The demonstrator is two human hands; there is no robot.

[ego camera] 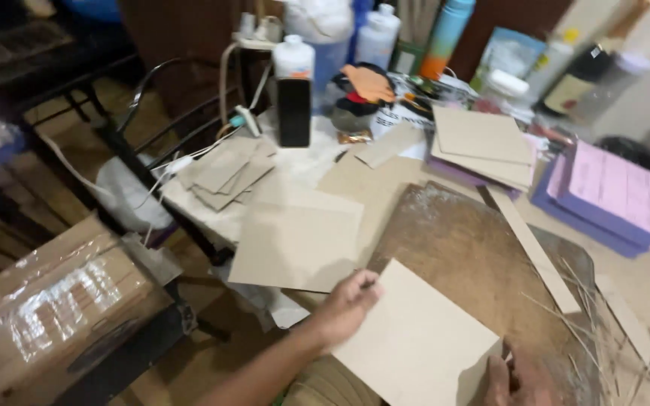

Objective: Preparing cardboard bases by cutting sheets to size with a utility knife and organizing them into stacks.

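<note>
A pale cardboard sheet (419, 342) lies tilted on a round brown board (475, 248) near the table's front edge. My left hand (347, 304) presses on the sheet's left edge with its fingers curled, and something thin and dark pokes out between the fingers. My right hand (517, 380) rests at the sheet's lower right corner, mostly cut off by the frame's edge; its grip cannot be made out. A second cardboard sheet (299, 240) lies flat just left of my left hand.
Several small cardboard pieces (223, 169) lie at the table's left. A cardboard stack (483, 143) and purple paper pads (611, 195) sit at the right. A long cardboard strip (536, 252) crosses the board. Bottles (295, 90) crowd the back. A wrapped box (54, 316) stands lower left.
</note>
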